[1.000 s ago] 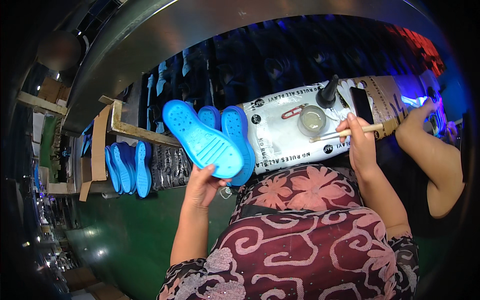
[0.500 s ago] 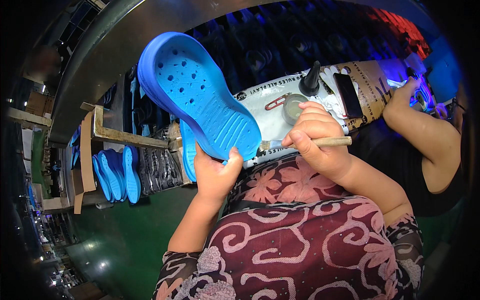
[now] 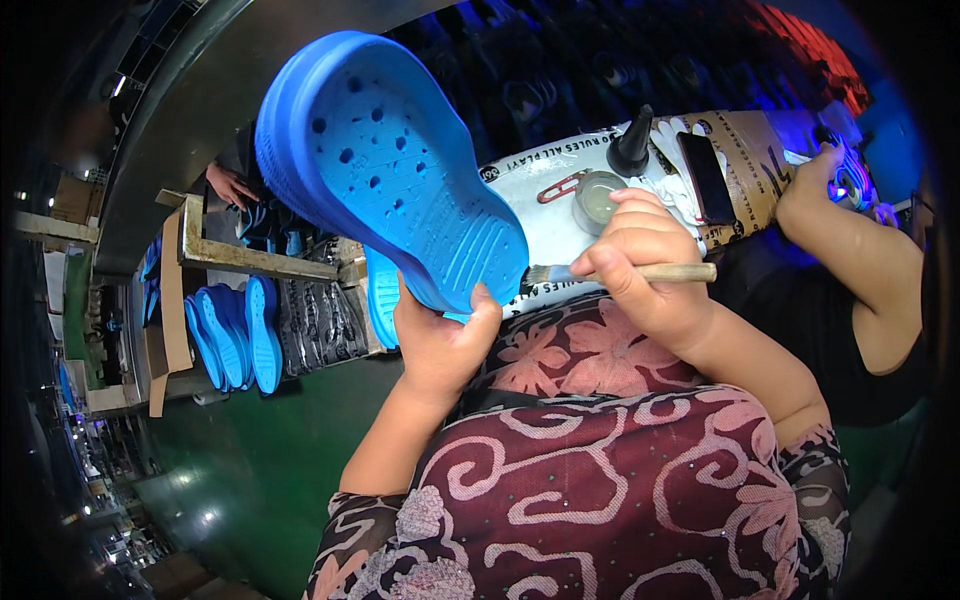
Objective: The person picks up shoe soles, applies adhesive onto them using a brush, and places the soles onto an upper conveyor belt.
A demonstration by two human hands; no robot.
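A blue foam shoe sole (image 3: 400,170), tilted with its perforated inner face toward me, is held up by my left hand (image 3: 445,340). My left thumb presses on the narrow heel end, and the other fingers are hidden behind it. Between thumb and fingers my right hand (image 3: 645,265) grips a wooden-handled paintbrush (image 3: 680,272). The bristles touch or almost touch the rim at the heel end. Just beyond my right hand stands a small round cup (image 3: 598,198) of cloudy contents. Another blue sole (image 3: 382,295) shows partly behind the held one.
On the wrapped work surface (image 3: 545,225) lie a red clip-like tool (image 3: 563,187), a black nozzle-topped bottle (image 3: 630,150), white gloves (image 3: 672,150) and a phone (image 3: 706,178). Several blue soles (image 3: 262,335) stand at left by a wooden frame (image 3: 250,262). A co-worker's arm (image 3: 850,240) is at right; another person's hand (image 3: 230,186) shows far left.
The sole has risen and come slightly closer, its wide end shifting up and left. My right hand and brush moved slightly right and up. Another person's hand has appeared at far left.
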